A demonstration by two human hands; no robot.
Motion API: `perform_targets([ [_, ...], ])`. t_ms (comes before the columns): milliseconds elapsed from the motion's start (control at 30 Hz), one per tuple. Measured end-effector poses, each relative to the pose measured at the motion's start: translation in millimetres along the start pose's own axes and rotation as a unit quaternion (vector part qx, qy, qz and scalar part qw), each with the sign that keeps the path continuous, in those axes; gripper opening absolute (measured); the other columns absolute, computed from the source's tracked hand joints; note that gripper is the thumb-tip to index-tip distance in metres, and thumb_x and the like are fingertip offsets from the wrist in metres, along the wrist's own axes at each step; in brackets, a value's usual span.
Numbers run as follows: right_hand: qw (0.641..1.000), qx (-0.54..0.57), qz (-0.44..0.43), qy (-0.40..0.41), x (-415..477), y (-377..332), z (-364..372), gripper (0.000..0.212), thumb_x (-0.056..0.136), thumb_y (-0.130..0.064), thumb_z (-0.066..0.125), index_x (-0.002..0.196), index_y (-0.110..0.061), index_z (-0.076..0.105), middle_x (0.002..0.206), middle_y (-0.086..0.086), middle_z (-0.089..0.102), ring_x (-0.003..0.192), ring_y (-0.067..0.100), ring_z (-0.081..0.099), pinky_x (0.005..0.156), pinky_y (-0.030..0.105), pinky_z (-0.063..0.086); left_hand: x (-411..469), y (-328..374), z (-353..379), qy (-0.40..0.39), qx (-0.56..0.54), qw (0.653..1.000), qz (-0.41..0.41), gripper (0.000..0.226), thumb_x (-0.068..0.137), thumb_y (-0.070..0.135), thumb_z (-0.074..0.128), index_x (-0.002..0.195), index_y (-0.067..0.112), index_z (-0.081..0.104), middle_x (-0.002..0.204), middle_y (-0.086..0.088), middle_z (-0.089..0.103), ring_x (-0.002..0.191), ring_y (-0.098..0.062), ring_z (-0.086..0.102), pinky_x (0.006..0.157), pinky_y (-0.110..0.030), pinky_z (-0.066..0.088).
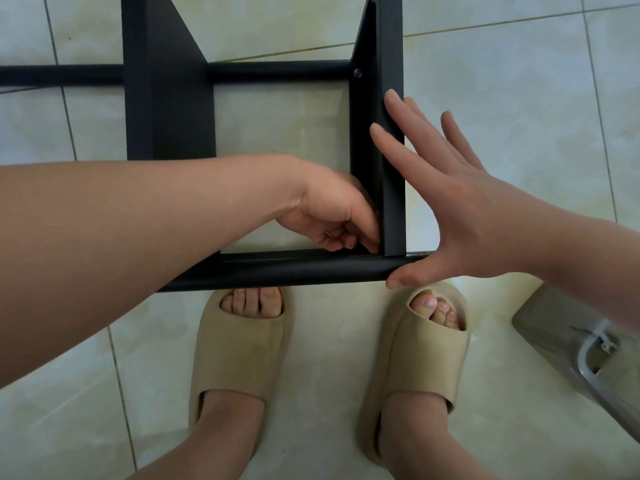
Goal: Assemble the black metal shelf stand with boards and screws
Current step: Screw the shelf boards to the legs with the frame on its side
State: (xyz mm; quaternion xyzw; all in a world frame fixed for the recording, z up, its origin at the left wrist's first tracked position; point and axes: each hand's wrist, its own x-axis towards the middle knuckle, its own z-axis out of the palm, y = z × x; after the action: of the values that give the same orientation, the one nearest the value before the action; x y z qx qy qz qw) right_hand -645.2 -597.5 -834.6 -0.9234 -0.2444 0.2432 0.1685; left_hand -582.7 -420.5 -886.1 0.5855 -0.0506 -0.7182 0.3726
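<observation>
left hand (332,216) pinches metal bit (328,234) inside board (394,195) | right hand (457,206) flat outside

Pale glossy floor tiles (502,393) with thin grout lines fill the view. A left slipper (239,348) and right slipper (419,348), beige and open-toed, stand side by side. A grey object (568,344) lies at the lower right.

Bare hands (460,202) and forearms (138,216), beige open-toe slides (242,348) on both feet.
</observation>
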Motion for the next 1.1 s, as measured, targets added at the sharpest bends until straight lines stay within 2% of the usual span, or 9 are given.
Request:
perform_targets([
  [333, 1.000, 0.003, 0.000, 0.000, 0, 0, 0, 0.140, 0.062, -0.082, 0.067, 0.162, -0.012, -0.002, 0.167, 0.012, -0.018, 0.154, 0.025, -0.019, 0.124, 0.050, -0.011, 1, -2, 0, -0.001, -0.027, 1.000, 0.010, 0.022, 0.090, -0.003, 0.060, 0.077, 0.014, 0.061, 0.059, 0.005, 0.063, 0.062, -0.009, 0.047, 0.065, -0.021, 0.038],
  [500, 1.000, 0.002, -0.001, 0.001, 0, 1, 0, 0.140, 0.062, -0.083, 0.065, 0.162, -0.012, -0.002, 0.167, 0.012, -0.018, 0.154, 0.024, -0.019, 0.124, 0.050, -0.011, 1, -4, -1, -0.016, -0.050, 0.999, 0.013, 0.022, 0.088, -0.005, 0.060, 0.078, 0.015, 0.059, 0.065, 0.002, 0.059, 0.064, -0.010, 0.049, 0.067, -0.022, 0.040],
  [600, 1.000, 0.001, 0.000, 0.002, 0, 1, 0, 0.139, 0.061, -0.085, 0.061, 0.162, -0.013, -0.002, 0.167, 0.012, -0.018, 0.154, 0.024, -0.019, 0.124, 0.050, -0.010, 0, -9, -2, -0.046, -0.077, 0.996, 0.002, 0.014, 0.083, 0.003, 0.061, 0.086, 0.017, 0.060, 0.078, 0.000, 0.059, 0.071, -0.012, 0.050, 0.073, -0.026, 0.040],
  [700, 1.000, 0.001, 0.000, 0.002, 0, 1, 0, 0.138, 0.062, -0.085, 0.061, 0.162, -0.012, -0.002, 0.167, 0.012, -0.018, 0.154, 0.025, -0.019, 0.124, 0.051, -0.010, 0, -14, -3, -0.030, -0.043, 0.999, -0.013, 0.009, 0.089, 0.014, 0.060, 0.092, 0.020, 0.067, 0.082, 0.006, 0.065, 0.072, -0.012, 0.048, 0.071, -0.027, 0.038],
  [900, 1.000, 0.001, -0.002, 0.003, 0, 1, 1, 0.139, 0.062, -0.084, 0.062, 0.162, -0.012, -0.002, 0.167, 0.012, -0.018, 0.154, 0.025, -0.018, 0.124, 0.049, -0.011, 3, -8, 0, -0.010, -0.020, 1.000, 0.015, 0.019, 0.091, 0.004, 0.062, 0.077, 0.016, 0.066, 0.067, 0.004, 0.064, 0.060, -0.010, 0.044, 0.060, -0.024, 0.031],
  [1100, 1.000, 0.003, -0.003, 0.004, 0, 1, 1, 0.139, 0.062, -0.083, 0.063, 0.162, -0.012, -0.002, 0.167, 0.012, -0.018, 0.154, 0.024, -0.019, 0.124, 0.051, -0.010, 1, -5, -2, -0.010, -0.010, 1.000, 0.018, 0.024, 0.089, 0.000, 0.063, 0.072, 0.016, 0.067, 0.064, 0.004, 0.066, 0.059, -0.008, 0.044, 0.061, -0.022, 0.032],
])
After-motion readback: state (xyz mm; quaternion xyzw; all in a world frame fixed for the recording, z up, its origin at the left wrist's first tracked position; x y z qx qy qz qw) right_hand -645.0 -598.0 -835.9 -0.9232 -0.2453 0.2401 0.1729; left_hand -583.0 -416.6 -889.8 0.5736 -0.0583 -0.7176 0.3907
